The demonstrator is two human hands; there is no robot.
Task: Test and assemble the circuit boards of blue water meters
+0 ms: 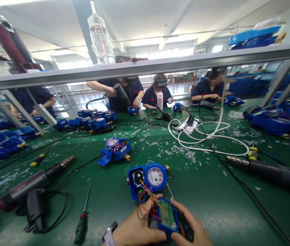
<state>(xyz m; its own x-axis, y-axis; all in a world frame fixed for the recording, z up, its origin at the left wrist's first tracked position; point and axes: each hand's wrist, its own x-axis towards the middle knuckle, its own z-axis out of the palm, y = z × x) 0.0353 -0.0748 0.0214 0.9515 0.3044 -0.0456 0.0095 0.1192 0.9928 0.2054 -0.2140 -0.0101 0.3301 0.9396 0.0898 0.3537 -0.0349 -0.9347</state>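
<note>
Head view: bottom middle, left hand [141, 225] and right hand [196, 227] hold the screen box [167, 213], the right also a screwdriver [187, 228]. Looks like fitting; next needs care with the wires [148, 190].

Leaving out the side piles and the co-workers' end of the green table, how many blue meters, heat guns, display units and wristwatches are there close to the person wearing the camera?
Blue meters: 2
Heat guns: 2
Display unit: 1
Wristwatch: 1
Total: 6
</note>
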